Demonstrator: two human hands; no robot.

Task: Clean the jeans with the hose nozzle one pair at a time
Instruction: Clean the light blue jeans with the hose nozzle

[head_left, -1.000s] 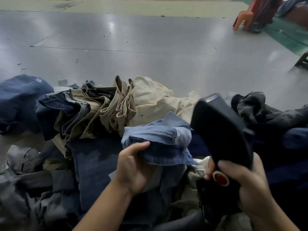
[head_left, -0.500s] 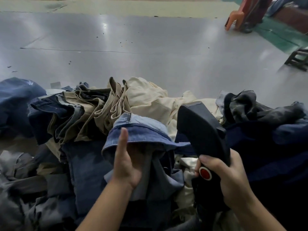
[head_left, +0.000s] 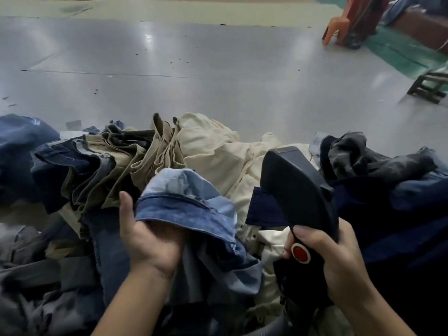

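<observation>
Jeans of light blue lie at the centre of the pile, their cuff clamped in the left hand. Just to their right, the right hand is closed around the black hose nozzle, whose long axis points up and away, so the nozzle should swing left.

Light-blue jeans bunched mid-pile, black hose nozzle tilted upright
</observation>
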